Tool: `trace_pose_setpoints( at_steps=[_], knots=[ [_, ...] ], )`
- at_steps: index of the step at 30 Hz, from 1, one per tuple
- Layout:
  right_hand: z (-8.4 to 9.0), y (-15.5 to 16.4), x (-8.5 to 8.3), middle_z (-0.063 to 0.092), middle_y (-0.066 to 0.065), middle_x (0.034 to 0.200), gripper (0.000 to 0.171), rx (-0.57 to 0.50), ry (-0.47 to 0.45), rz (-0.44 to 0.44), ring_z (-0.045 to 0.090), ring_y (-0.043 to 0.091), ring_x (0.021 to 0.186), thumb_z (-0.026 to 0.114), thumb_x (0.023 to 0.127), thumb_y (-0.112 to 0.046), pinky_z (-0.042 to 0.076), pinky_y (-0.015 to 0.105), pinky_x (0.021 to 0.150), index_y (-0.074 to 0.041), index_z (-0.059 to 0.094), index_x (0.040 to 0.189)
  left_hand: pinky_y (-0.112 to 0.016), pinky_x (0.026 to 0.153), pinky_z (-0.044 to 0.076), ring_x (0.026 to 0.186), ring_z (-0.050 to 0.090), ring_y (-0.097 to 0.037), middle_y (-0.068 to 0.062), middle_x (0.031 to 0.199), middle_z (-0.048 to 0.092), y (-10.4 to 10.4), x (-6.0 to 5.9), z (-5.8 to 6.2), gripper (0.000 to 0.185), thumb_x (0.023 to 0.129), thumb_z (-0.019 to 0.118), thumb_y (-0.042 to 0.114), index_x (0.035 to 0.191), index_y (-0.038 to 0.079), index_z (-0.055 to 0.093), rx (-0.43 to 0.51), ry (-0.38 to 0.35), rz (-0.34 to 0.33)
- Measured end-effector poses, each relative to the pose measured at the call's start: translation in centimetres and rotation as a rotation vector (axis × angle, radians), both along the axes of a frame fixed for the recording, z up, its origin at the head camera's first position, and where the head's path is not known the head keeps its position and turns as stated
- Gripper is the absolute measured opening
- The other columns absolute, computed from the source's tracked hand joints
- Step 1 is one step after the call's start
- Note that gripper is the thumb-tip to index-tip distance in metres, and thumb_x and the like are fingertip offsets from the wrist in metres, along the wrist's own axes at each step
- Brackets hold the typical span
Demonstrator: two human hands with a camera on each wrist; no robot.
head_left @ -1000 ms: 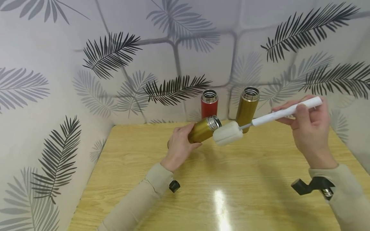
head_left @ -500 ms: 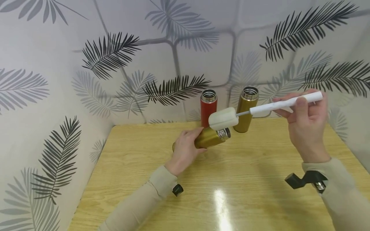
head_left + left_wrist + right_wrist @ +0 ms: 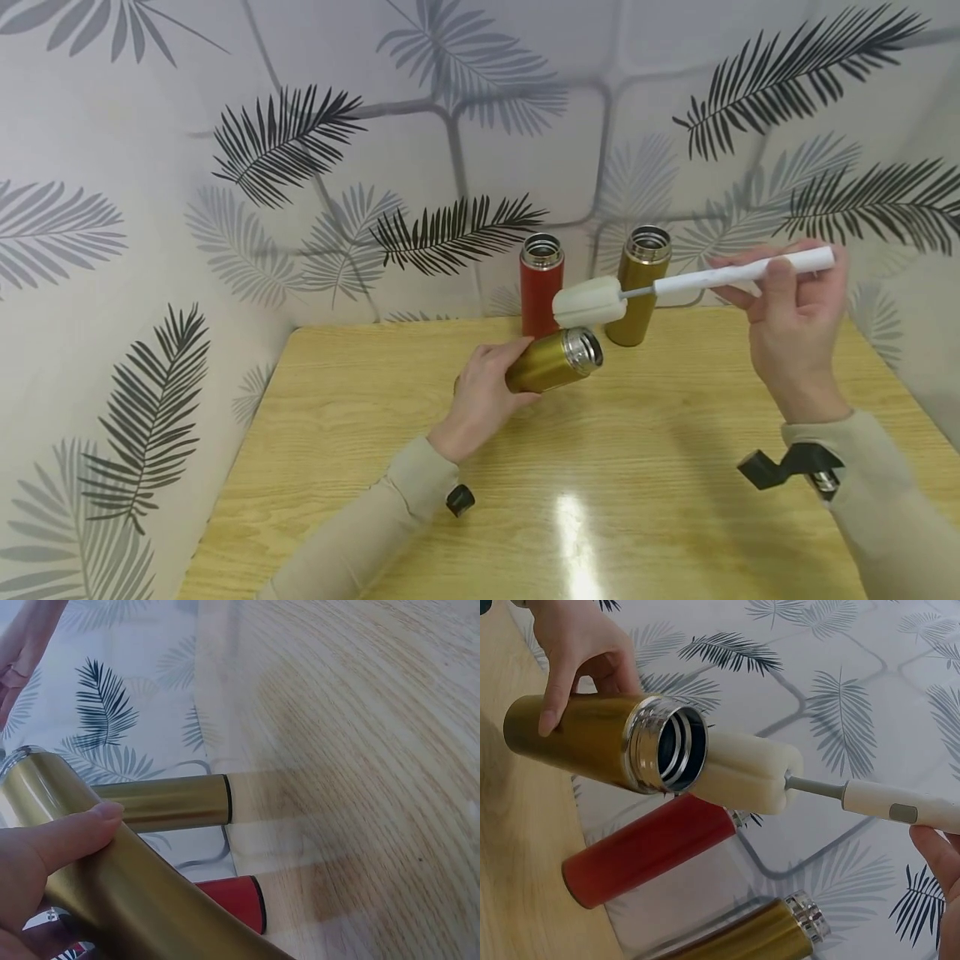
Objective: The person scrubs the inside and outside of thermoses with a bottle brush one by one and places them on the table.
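Observation:
My left hand (image 3: 483, 398) grips a gold thermos bottle (image 3: 543, 364), tilted with its open steel mouth facing right. In the right wrist view the left thumb lies along the side of this bottle (image 3: 577, 735). My right hand (image 3: 802, 329) holds the white handle of a sponge bottle brush (image 3: 742, 273). Its cream sponge head (image 3: 754, 772) is outside the bottle, just above and behind the mouth in the head view. A red thermos bottle (image 3: 542, 287) and a second gold thermos bottle (image 3: 641, 287) stand upright behind, both without lids.
The wooden table (image 3: 337, 500) runs up to a wall (image 3: 525, 150) with a feather pattern. Both standing bottles are near the table's back edge. A dark camera mount (image 3: 795, 467) sits on the right wrist.
The gold bottle in my left hand has moved right and slightly down, and its mouth has turned more rightward. The brush head has risen from beside the mouth to above it.

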State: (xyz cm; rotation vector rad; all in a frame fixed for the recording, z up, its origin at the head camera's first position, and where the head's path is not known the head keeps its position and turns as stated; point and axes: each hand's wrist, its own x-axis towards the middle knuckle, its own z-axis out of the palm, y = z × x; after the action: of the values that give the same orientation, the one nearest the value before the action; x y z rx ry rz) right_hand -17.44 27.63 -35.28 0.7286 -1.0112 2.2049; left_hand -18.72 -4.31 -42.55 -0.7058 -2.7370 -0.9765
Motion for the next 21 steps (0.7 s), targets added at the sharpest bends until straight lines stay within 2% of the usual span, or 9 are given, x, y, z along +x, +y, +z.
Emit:
trace_pose_setpoints(
  at_steps=[10,17,21],
  knots=[
    [-0.9,0.7,0.5,0.064,0.031,0.101,0.013,0.112,-0.023,-0.088,0.072,0.04,0.093,0.043,0.105,0.012,0.063,0.043,0.081,0.006,0.04,0.116,-0.05,0.101,0.051,0.121,0.057,-0.031,-0.005,0.141,0.066,-0.6,-0.2,-0.3,0.076,0.078,0.094,0.017,0.146,0.013,0.06,0.071,-0.029,0.011],
    [-1.1,1.2,0.9,0.064,0.029,0.101,0.014,0.17,-0.046,-0.104,0.073,0.038,0.094,0.043,0.104,0.013,0.062,0.043,0.083,0.004,0.041,0.116,-0.047,0.103,0.048,0.118,0.06,-0.031,-0.008,0.139,0.067,-0.9,-0.7,-0.4,0.076,0.079,0.093,0.017,0.147,0.011,0.059,0.088,-0.007,0.022],
    [-1.1,1.2,0.9,0.064,0.028,0.099,0.015,0.168,-0.061,-0.11,0.074,0.038,0.091,0.042,0.104,0.014,0.062,0.043,0.081,0.003,0.043,0.115,-0.046,0.103,0.048,0.117,0.062,-0.032,-0.011,0.137,0.068,-1.0,-1.1,-0.3,0.076,0.08,0.093,0.02,0.147,0.01,0.059,0.083,-0.028,0.041]
  ],
)
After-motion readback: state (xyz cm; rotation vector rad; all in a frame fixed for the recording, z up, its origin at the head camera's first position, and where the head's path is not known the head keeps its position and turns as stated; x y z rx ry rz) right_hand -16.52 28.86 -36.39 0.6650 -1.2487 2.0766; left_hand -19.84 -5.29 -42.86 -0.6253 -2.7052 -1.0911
